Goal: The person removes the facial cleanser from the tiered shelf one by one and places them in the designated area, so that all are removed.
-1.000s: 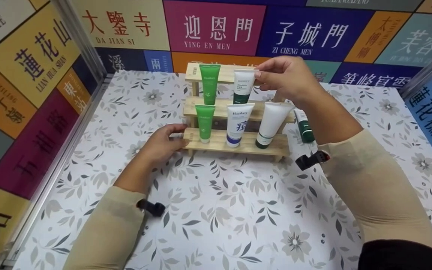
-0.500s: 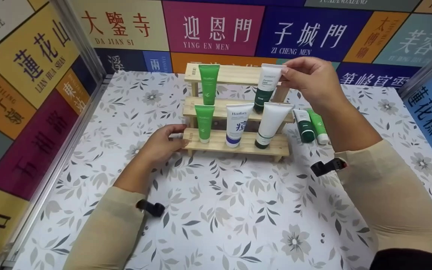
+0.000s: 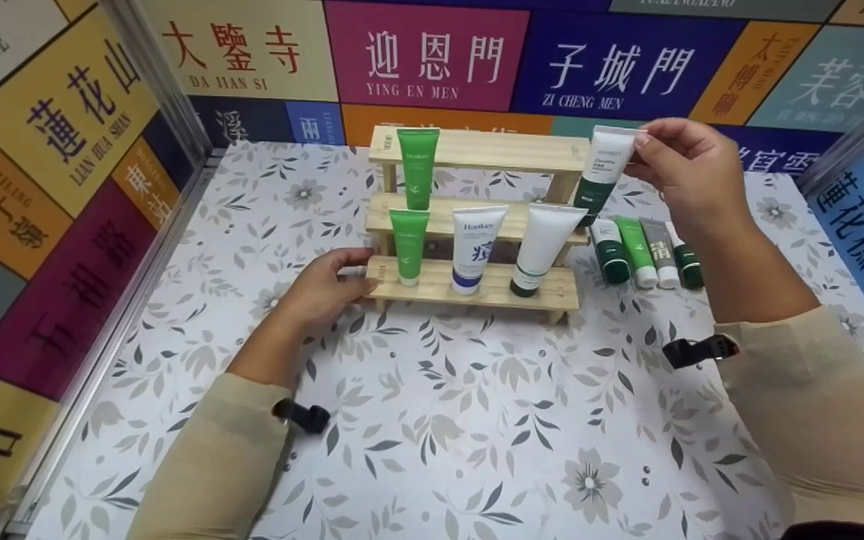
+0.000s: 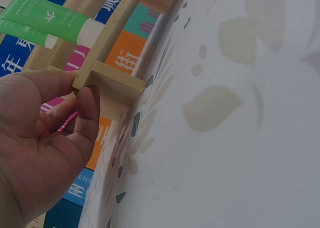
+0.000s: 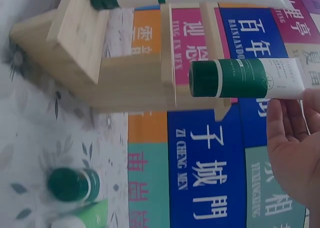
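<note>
My right hand point(image 3: 691, 176) pinches the top end of a white and dark green squeeze tube point(image 3: 601, 169), cap down, beside the right end of a wooden three-step rack point(image 3: 511, 152). In the right wrist view the same tube point(image 5: 245, 78) is held by its flat end between thumb and fingers. My left hand point(image 3: 331, 289) pinches the left end of the rack's lowest step, and the left wrist view shows thumb and fingers on that step's corner point(image 4: 85, 75). A green tube point(image 3: 418, 169) stands on the middle step. On the lowest step stand a small green tube point(image 3: 409, 246), a white and blue tube point(image 3: 475, 250) and a white tube point(image 3: 544, 244).
Right of the rack several tubes lie side by side on the floral tabletop point(image 3: 432, 420), among them a green tube point(image 3: 636, 251) and a grey tube point(image 3: 661, 253). Printed panels point(image 3: 424, 56) stand behind and at both sides.
My right hand has carried the white and dark green tube rightward from the middle step to beyond the rack's right end. More lying tubes now show. My left hand has stayed at the rack.
</note>
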`<state>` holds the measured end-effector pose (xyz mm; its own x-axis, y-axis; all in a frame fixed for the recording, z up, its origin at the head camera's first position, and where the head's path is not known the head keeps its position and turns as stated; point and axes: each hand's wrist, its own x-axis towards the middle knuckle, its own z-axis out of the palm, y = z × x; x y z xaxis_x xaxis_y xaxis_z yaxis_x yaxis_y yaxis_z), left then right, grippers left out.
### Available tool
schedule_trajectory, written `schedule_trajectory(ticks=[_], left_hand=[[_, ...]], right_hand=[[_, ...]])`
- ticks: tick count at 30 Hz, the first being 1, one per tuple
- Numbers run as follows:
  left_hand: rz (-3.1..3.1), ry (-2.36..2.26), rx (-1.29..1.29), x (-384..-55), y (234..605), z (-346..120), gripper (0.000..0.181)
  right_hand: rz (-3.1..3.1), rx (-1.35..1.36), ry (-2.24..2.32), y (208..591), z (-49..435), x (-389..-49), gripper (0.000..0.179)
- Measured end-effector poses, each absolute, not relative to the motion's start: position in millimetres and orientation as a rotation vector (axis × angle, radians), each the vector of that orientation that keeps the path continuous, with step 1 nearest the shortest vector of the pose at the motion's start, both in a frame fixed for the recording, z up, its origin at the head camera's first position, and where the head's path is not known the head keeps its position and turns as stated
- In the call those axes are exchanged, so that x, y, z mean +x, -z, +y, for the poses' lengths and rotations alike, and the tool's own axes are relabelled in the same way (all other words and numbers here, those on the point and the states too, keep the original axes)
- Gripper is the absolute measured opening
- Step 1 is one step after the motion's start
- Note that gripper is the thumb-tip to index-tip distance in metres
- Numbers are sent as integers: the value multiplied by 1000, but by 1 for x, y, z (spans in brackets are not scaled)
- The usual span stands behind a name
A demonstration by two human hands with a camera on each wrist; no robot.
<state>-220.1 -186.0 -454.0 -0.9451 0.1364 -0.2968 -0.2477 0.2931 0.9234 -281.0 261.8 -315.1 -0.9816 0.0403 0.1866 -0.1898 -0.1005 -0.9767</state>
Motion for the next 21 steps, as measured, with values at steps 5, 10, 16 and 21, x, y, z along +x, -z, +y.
schedule_trajectory(ticks=[5, 10, 16, 21], left_hand=[[2254, -1680, -109, -220, 454, -187, 60], [2265, -1688, -93, -221, 456, -187, 60], [2285, -1703, -57, -221, 456, -186, 60], [2294, -1690, -60, -221, 455, -185, 59]], right_hand=[[-1935, 75, -2234, 322, 289, -277, 27], [-1899, -36, -2219, 335, 316, -273, 27], [-1864, -191, -2215, 349, 352, -270, 25], [-1875, -317, -2211, 355, 382, -269, 31]])
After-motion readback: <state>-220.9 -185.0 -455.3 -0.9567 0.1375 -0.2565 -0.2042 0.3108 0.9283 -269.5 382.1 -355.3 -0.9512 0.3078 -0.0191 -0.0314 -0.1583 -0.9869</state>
